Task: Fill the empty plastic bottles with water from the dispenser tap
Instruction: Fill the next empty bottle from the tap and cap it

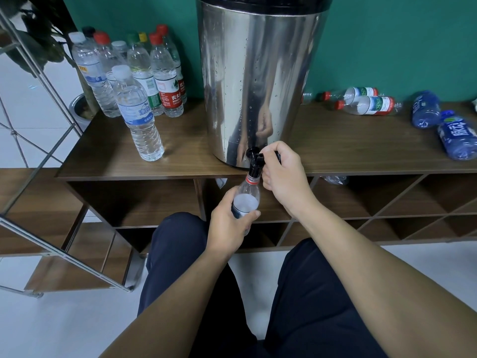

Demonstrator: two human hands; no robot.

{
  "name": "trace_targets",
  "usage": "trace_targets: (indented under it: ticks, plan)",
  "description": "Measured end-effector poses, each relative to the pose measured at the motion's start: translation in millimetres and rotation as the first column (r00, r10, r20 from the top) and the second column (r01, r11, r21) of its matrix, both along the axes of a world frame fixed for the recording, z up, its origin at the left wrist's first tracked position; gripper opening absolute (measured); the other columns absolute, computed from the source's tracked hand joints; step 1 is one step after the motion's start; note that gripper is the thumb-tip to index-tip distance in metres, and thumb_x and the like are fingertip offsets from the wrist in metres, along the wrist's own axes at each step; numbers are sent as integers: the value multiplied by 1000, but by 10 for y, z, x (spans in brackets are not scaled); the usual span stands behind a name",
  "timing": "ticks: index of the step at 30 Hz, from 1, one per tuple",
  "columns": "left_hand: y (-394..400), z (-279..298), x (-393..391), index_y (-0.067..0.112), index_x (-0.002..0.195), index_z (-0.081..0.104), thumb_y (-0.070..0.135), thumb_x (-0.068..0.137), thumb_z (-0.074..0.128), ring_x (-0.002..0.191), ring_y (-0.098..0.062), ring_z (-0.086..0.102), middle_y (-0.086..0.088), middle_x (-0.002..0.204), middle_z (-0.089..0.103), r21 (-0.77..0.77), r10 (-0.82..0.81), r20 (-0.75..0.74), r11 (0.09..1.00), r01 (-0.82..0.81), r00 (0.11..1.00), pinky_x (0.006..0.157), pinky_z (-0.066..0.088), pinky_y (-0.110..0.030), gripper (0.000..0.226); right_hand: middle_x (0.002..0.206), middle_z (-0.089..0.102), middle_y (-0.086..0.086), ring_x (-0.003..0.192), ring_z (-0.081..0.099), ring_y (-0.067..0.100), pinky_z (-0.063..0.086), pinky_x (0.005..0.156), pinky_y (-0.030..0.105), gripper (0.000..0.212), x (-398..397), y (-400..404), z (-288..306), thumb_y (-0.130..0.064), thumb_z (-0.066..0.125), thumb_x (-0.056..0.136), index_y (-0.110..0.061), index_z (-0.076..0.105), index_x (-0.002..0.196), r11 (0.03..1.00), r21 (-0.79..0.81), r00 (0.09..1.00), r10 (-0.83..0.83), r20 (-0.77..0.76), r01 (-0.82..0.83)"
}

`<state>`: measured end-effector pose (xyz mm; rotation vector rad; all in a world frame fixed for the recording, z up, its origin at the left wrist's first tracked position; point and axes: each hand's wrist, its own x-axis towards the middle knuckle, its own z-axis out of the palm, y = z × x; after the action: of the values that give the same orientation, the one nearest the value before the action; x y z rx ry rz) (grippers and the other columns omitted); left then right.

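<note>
A steel water dispenser [255, 81] stands on the wooden shelf top [103, 156], its black tap [254, 161] hanging over the front edge. My left hand [227, 228] grips a clear uncapped bottle [246, 200] with a white label and red neck ring, its mouth right under the tap spout. My right hand [281, 169] has its fingers curled round the black tap lever. Whether water is running cannot be told.
Several capped upright bottles [139, 112] stand to the left of the dispenser. On the right lie two clear red-capped bottles [366, 104] and two blue bottles [454, 135]. A metal rack [38, 81] stands at the left. My knees are below the shelf.
</note>
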<state>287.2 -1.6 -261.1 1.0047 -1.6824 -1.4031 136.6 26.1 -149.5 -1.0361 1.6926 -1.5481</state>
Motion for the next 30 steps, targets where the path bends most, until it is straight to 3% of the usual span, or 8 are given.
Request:
trace_targets:
  ticks: [9,18,30]
  plan:
    - [6,7,-4,40,142,64,17,91,93,113,2,70,18,120,76,19,5,-7,1000,-5,1000,86,55,-10,62,58,47,-9,53,42,13,35,54,36,19,-8,5,8,-26,52,114,-24,61,98,1000,8,1000,7,-4,-7]
    - [-8,-37,-14,37,148,63,20,90,94,120,-1,71,18,126,76,18,-9,-5,1000,9,1000,102,56,-22,67,58,47,-10,54,41,13,34,55,37,18,-10,6,0,-26,52,114,-23,62,99,1000,2,1000,6,-5,-6]
    - [11,-1,-5,41,138,66,13,90,93,114,-2,72,19,118,78,19,0,-34,1000,0,999,93,54,-13,61,58,45,-9,53,40,13,34,54,36,19,0,6,10,-25,53,113,-23,60,96,1000,-3,1000,0,-1,0]
